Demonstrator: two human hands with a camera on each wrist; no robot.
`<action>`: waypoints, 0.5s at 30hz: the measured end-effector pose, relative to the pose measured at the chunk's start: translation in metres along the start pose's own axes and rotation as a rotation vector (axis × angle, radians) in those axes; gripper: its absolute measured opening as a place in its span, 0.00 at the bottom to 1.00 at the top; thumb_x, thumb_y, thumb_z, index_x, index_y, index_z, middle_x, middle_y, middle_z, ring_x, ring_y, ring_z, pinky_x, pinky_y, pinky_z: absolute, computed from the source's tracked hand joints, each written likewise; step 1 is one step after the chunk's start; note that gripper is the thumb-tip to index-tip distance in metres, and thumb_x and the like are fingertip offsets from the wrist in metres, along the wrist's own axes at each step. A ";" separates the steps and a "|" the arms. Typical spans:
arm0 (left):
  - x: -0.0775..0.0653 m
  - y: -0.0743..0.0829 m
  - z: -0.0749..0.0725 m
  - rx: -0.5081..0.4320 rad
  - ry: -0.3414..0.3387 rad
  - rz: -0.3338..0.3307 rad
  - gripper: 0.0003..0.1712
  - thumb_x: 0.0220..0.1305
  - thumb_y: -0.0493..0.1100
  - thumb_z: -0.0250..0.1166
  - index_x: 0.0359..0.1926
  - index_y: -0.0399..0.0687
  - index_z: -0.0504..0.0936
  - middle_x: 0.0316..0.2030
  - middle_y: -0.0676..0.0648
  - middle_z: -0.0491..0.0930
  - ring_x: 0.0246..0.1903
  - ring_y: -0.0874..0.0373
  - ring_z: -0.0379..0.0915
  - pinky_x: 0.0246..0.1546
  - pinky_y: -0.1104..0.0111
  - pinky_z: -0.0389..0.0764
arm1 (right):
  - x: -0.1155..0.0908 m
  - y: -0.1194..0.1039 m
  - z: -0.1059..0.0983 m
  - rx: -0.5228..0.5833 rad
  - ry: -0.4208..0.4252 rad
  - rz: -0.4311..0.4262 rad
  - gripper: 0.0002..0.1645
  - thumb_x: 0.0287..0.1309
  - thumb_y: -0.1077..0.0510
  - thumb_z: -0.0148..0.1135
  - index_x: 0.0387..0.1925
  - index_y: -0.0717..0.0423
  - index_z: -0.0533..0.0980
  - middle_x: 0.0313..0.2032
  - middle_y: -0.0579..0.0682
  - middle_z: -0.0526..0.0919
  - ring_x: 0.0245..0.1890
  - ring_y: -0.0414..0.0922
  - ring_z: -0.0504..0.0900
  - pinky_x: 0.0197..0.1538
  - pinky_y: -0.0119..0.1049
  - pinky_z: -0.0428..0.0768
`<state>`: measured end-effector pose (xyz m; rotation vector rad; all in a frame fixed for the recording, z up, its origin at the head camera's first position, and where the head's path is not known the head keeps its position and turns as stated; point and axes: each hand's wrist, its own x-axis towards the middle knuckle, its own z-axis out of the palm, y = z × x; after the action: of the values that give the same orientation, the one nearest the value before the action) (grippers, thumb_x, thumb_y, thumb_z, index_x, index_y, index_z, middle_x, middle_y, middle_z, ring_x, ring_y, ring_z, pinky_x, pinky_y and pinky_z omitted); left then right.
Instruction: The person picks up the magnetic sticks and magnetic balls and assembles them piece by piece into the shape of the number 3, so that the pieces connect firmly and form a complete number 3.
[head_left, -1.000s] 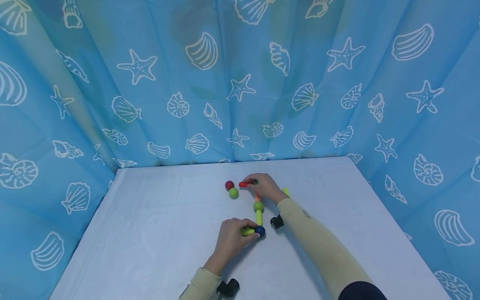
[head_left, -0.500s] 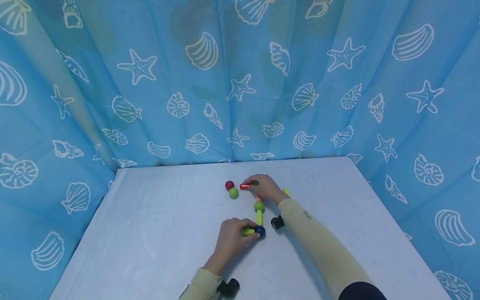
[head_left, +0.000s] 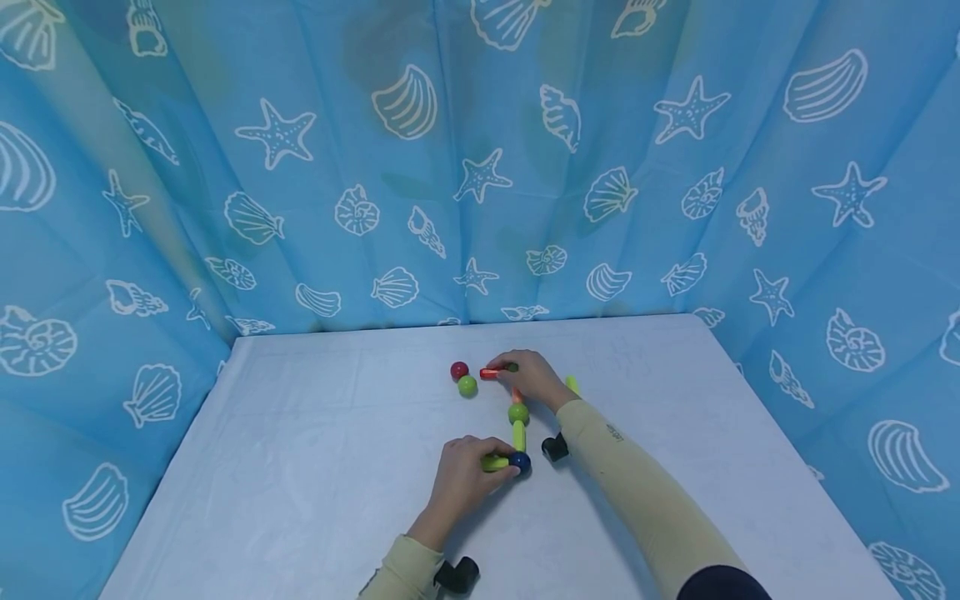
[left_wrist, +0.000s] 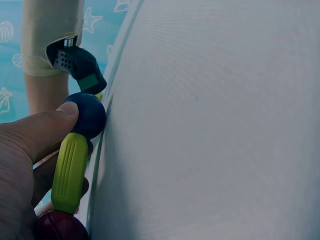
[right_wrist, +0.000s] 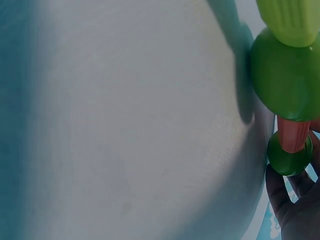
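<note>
We have the left hand (head_left: 467, 475) pinching a blue ball (left_wrist: 90, 117), a yellow-green rod (left_wrist: 70, 172) running from it to a dark red ball (left_wrist: 61, 227) by the palm. The right hand (head_left: 534, 372) is clamped on a green ball (right_wrist: 287, 166), a red rod (head_left: 488, 374) pointing towards nine o'clock. From the blue ball towards twelve we follow a second yellow-green rod (head_left: 519, 435), a middle green ball (head_left: 518, 414) and an orange rod (head_left: 517, 395). At nine from the right hand lie a loose red ball (head_left: 459, 371) and a loose green ball (head_left: 467, 386); at three, a third yellow-green rod (head_left: 572, 382), partly hidden by the sleeve (head_left: 637, 475). We count six balls and five rods on one white table (head_left: 300, 467).
</note>
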<state>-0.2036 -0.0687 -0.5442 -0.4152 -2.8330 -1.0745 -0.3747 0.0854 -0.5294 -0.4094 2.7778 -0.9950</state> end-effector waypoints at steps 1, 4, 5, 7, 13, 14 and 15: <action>0.000 0.000 0.000 0.001 0.002 0.001 0.13 0.59 0.54 0.76 0.45 0.62 0.90 0.36 0.64 0.86 0.39 0.64 0.74 0.54 0.52 0.72 | -0.001 0.000 0.000 0.002 0.003 0.002 0.15 0.68 0.56 0.66 0.54 0.40 0.84 0.58 0.46 0.82 0.64 0.50 0.74 0.69 0.52 0.69; 0.000 0.000 0.000 0.000 0.004 0.002 0.13 0.58 0.54 0.76 0.45 0.62 0.90 0.36 0.64 0.86 0.38 0.65 0.73 0.54 0.52 0.72 | -0.002 -0.001 0.000 0.009 0.005 0.004 0.15 0.68 0.56 0.66 0.54 0.40 0.84 0.58 0.46 0.82 0.63 0.50 0.74 0.69 0.52 0.69; 0.000 0.000 0.000 -0.001 0.005 0.001 0.13 0.58 0.54 0.76 0.45 0.62 0.90 0.36 0.64 0.85 0.38 0.65 0.73 0.53 0.52 0.72 | -0.002 -0.001 -0.001 0.012 0.004 0.004 0.15 0.68 0.56 0.66 0.54 0.40 0.84 0.58 0.46 0.82 0.63 0.50 0.74 0.69 0.52 0.69; 0.000 0.000 0.000 -0.004 0.004 -0.002 0.13 0.58 0.54 0.76 0.45 0.62 0.90 0.36 0.64 0.85 0.38 0.65 0.73 0.53 0.52 0.72 | -0.002 -0.001 -0.001 0.020 0.004 0.007 0.15 0.68 0.55 0.66 0.54 0.41 0.84 0.59 0.47 0.82 0.64 0.50 0.74 0.69 0.52 0.69; 0.000 0.002 0.000 0.001 0.004 -0.007 0.13 0.59 0.54 0.76 0.45 0.62 0.90 0.36 0.64 0.86 0.39 0.64 0.74 0.54 0.52 0.72 | -0.002 0.003 -0.001 0.045 0.020 0.028 0.17 0.68 0.52 0.66 0.56 0.40 0.82 0.61 0.47 0.80 0.67 0.51 0.72 0.70 0.54 0.68; -0.001 0.002 0.000 0.003 0.004 -0.008 0.13 0.59 0.54 0.76 0.45 0.62 0.90 0.36 0.64 0.85 0.39 0.64 0.74 0.54 0.52 0.72 | -0.002 0.004 -0.001 0.046 0.027 0.031 0.17 0.68 0.52 0.66 0.57 0.40 0.82 0.61 0.47 0.80 0.68 0.51 0.71 0.70 0.54 0.67; -0.001 0.002 0.000 0.003 0.002 -0.010 0.13 0.58 0.54 0.76 0.45 0.62 0.90 0.36 0.64 0.85 0.39 0.64 0.74 0.54 0.52 0.72 | -0.003 0.005 -0.001 0.048 0.036 0.036 0.17 0.68 0.51 0.66 0.57 0.40 0.82 0.62 0.47 0.80 0.68 0.51 0.71 0.70 0.54 0.67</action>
<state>-0.2024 -0.0673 -0.5425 -0.3990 -2.8376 -1.0713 -0.3732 0.0900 -0.5316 -0.3373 2.7767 -1.0689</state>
